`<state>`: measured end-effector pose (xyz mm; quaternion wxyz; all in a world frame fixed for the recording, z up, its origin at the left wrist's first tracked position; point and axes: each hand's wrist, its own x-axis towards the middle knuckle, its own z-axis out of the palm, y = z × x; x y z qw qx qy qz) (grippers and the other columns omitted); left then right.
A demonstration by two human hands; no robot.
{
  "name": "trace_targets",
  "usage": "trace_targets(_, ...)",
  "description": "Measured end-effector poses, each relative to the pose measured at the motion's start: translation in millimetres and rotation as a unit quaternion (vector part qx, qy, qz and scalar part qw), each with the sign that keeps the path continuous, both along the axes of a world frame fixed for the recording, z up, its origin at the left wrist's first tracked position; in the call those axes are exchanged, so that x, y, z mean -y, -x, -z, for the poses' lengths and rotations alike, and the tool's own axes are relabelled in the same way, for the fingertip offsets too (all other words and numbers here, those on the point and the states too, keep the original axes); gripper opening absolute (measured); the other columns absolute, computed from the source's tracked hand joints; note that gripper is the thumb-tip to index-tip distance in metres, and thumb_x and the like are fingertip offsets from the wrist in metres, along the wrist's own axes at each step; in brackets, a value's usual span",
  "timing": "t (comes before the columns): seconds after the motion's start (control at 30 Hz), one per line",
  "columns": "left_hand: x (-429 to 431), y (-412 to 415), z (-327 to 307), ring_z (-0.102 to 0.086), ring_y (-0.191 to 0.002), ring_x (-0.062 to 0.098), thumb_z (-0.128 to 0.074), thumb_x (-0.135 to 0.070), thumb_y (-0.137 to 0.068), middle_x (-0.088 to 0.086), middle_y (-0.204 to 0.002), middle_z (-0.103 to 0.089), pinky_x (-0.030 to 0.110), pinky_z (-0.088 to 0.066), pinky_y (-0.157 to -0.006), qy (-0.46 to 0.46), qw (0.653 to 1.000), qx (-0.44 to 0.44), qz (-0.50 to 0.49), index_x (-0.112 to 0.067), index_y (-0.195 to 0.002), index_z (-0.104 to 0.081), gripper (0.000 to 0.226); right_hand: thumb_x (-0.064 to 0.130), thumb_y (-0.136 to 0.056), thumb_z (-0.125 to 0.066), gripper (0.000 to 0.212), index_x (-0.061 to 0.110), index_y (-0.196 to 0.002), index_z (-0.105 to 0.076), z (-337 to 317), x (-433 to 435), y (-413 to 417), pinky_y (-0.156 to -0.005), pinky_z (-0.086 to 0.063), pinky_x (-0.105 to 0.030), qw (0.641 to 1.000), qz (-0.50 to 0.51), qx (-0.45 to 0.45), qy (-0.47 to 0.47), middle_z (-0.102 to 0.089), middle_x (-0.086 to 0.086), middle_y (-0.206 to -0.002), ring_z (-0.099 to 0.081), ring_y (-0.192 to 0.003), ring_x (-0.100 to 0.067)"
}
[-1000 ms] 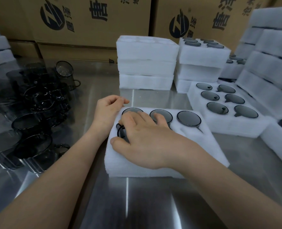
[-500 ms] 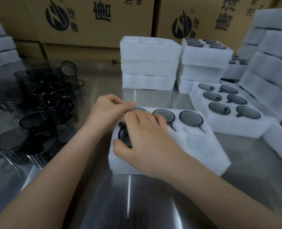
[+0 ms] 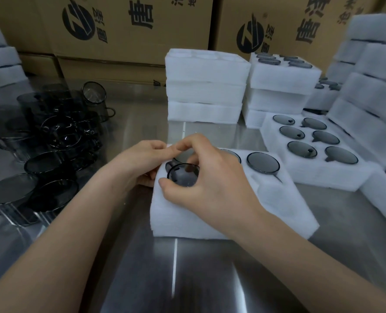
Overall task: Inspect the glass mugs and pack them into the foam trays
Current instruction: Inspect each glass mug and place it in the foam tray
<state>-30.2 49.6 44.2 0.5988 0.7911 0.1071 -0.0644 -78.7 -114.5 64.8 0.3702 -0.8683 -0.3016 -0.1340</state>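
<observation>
A white foam tray (image 3: 284, 211) lies in front of me on the steel table. Its far row holds smoky glass mugs, one plainly seen at the right (image 3: 263, 165). My right hand (image 3: 210, 179) grips the rim of a smoky glass mug (image 3: 183, 175) sitting partly in the tray's near left pocket, thumb at the near side and fingers arched over the far side. My left hand (image 3: 140, 163) curls round the tray's left edge beside that mug, fingertips meeting the right hand's forefinger. Two near pockets to the right (image 3: 269, 188) hold nothing.
Several loose dark mugs (image 3: 52, 145) crowd the table's left. Stacked foam trays (image 3: 205, 86) stand behind, a filled tray (image 3: 345, 175) lies at the right, more foam stacks (image 3: 373, 86) at the far right. Cardboard boxes (image 3: 131, 26) line the back.
My right hand has risen from lying flat over the tray to arching over the mug's rim, and the mug now shows in the near left pocket. My left hand has slid closer.
</observation>
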Motion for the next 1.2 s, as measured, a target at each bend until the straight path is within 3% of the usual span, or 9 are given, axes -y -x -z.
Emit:
trace_targets(0.13, -8.7, 2.3, -3.8, -0.064, -0.085, 0.026, -0.081, -0.055, -0.044, 0.012, -0.091, -0.068, 0.04, -0.055, -0.075, 0.032, 0.997, -0.038, 0.062, -0.009, -0.103, -0.065, 0.077, 0.036, -0.074, -0.076, 0.039, 0.022, -0.101, -0.052, 1.1, 0.0, 1.5, -0.067, -0.047, -0.035, 0.999, -0.004, -0.016, -0.035, -0.056, 0.009, -0.073, -0.053, -0.076, -0.012)
trace_targets(0.3, -17.7, 4.6, -9.0, -0.069, -0.084, 0.022, -0.08, -0.04, -0.053, 0.012, -0.095, -0.071, 0.033, -0.056, -0.069, 0.052, 0.988, -0.053, 0.132, -0.012, -0.102, -0.067, 0.058, 0.042, -0.076, -0.07, 0.044, 0.023, -0.108, -0.047, 1.4, -3.4, 3.7, -0.073, -0.046, -0.035, 0.998, -0.022, 0.023, 0.057, -0.055, 0.009, -0.093, -0.049, -0.092, -0.016)
trace_targets(0.4, -19.4, 6.3, -9.9, -0.071, -0.083, 0.021, -0.079, -0.037, -0.047, 0.011, -0.092, -0.073, 0.03, -0.057, -0.065, 0.053, 0.987, -0.04, 0.146, -0.013, -0.101, -0.068, 0.06, 0.045, -0.077, -0.068, 0.053, 0.026, -0.119, -0.043, 0.7, -1.3, 2.3, -0.071, -0.047, -0.035, 0.992, -0.051, 0.04, 0.106, -0.055, 0.007, -0.098, -0.047, -0.094, -0.014)
trace_targets(0.57, -20.4, 6.7, -11.3, -0.072, -0.089, 0.023, -0.078, -0.03, -0.047, 0.012, -0.096, -0.074, 0.033, -0.06, -0.07, 0.052, 0.988, -0.03, 0.14, -0.016, -0.1, -0.069, 0.055, 0.035, -0.08, -0.069, 0.045, 0.02, -0.116, -0.047, 6.9, -1.6, 4.6, -0.062, -0.047, -0.037, 0.991, -0.036, 0.103, 0.071, -0.057, 0.004, -0.09, -0.049, -0.087, -0.017)
trace_targets(0.73, -24.2, 7.9, -14.2, -0.067, -0.106, 0.033, -0.074, -0.014, -0.06, 0.02, -0.112, -0.07, 0.044, -0.056, -0.09, 0.072, 0.986, -0.066, 0.138, -0.014, -0.118, -0.065, 0.058, 0.038, -0.077, -0.069, 0.032, 0.027, -0.101, -0.05, 2.4, 1.5, -3.2, -0.067, -0.044, -0.023, 0.996, -0.023, 0.031, -0.085, -0.054, 0.015, -0.083, -0.051, -0.08, -0.007)
trace_targets(0.87, -24.8, 9.2, -15.8, -0.071, -0.09, 0.028, -0.076, -0.016, -0.056, 0.019, -0.104, -0.072, 0.036, -0.061, -0.073, 0.083, 0.986, -0.059, 0.132, -0.017, -0.119, -0.066, 0.064, 0.043, -0.078, -0.068, 0.021, 0.028, -0.091, -0.061, 1.0, 1.3, -11.0, -0.071, -0.044, -0.023, 1.0, -0.025, -0.005, 0.015, -0.058, 0.013, -0.084, -0.053, -0.081, -0.006)
trace_targets(1.07, -24.9, 10.6, -18.5, -0.071, -0.063, 0.016, -0.072, -0.005, -0.068, 0.007, -0.075, -0.073, 0.027, -0.058, -0.058, 0.077, 0.986, -0.051, 0.135, -0.017, -0.12, -0.064, 0.053, 0.037, -0.078, -0.071, 0.022, 0.026, -0.097, -0.066, -3.0, 3.8, -13.3, -0.075, -0.043, -0.018, 0.997, -0.059, -0.015, 0.045, -0.055, 0.014, -0.09, -0.05, -0.087, -0.002)
trace_targets(1.2, -28.3, 13.3, -19.9, -0.072, -0.09, 0.023, -0.075, -0.01, -0.065, 0.011, -0.099, -0.074, 0.034, -0.06, -0.075, 0.054, 0.979, -0.061, 0.184, -0.024, -0.113, -0.07, 0.05, 0.033, -0.081, -0.07, 0.023, 0.024, -0.1, -0.061, -6.6, 4.7, -11.7, -0.081, -0.045, -0.026, 0.993, -0.088, -0.029, 0.072, -0.052, 0.011, -0.095, -0.049, -0.094, -0.007)
